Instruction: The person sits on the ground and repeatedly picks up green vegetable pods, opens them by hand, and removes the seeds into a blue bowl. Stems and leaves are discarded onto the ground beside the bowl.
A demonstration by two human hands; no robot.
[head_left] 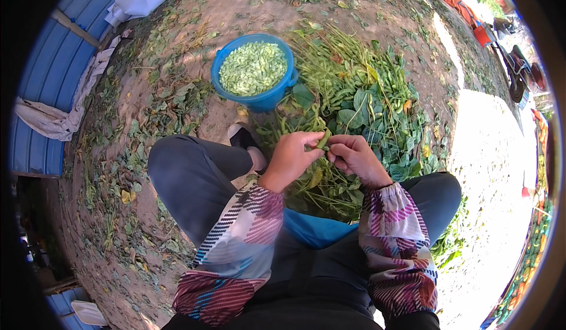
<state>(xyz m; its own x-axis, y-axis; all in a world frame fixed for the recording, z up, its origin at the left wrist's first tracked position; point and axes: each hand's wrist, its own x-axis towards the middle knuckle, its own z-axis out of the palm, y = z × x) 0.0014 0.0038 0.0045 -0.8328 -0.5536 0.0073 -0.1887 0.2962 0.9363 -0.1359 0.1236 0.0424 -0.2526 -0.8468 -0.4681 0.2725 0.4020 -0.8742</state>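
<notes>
My left hand [295, 155] pinches a green bean pod [324, 139] between thumb and fingers, the pod tilted upward. Close at its right, my right hand [355, 156] has its fingertips together at the pod's lower end; whether they grip the pod or something small is hidden. Both hands are above a heap of cut bean plants [367, 91] with leaves, stems and many pods, spread between my knees and beyond. Beyond my left hand stands a round blue plastic bucket [265, 103], nearly full of shelled pale green beans [253, 68].
Loose leaves [177, 102] litter the dirt ground around me. My shoe [243, 136] is near the bucket. Blue corrugated metal panels [48, 64] with white cloth [48, 120] stand at the left. A wheeled object [517, 80] is at the far right, beyond a brightly sunlit patch.
</notes>
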